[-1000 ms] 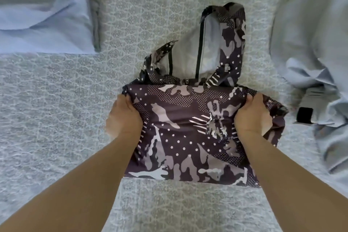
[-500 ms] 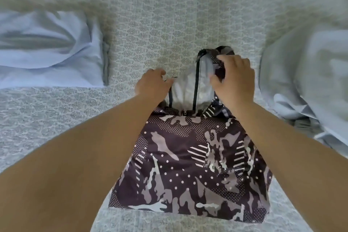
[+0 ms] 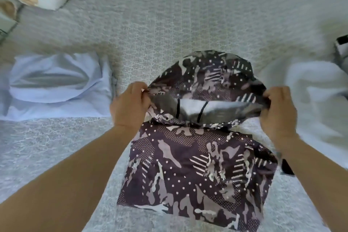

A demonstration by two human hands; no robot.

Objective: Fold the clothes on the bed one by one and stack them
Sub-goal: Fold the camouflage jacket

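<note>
1. The jacket (image 3: 197, 171) lies on the bed (image 3: 169, 24), right in front of the person. Its body is already folded into a neat block.
2. The hood (image 3: 205, 75) is the part in hand. The left hand (image 3: 130, 107) pinches the hood's left edge, and the right hand (image 3: 278, 111) pinches the right edge — each grip is clamped on the cloth.
3. The hood is lifted and pulled wide, so its pale lining shows.
4. To do this step well, I think both hands should keep the hood stretched flat, then bring it down toward the body so it lands on top of the block.
5. Keep both edges level — if one side dips, the hood may bunch up.
6. A folded blue cloth (image 3: 58, 88) sits to the left. That looks like the place to stack the jacket after.
7. A loose pale cloth (image 3: 310, 100) waits on the right.
</note>
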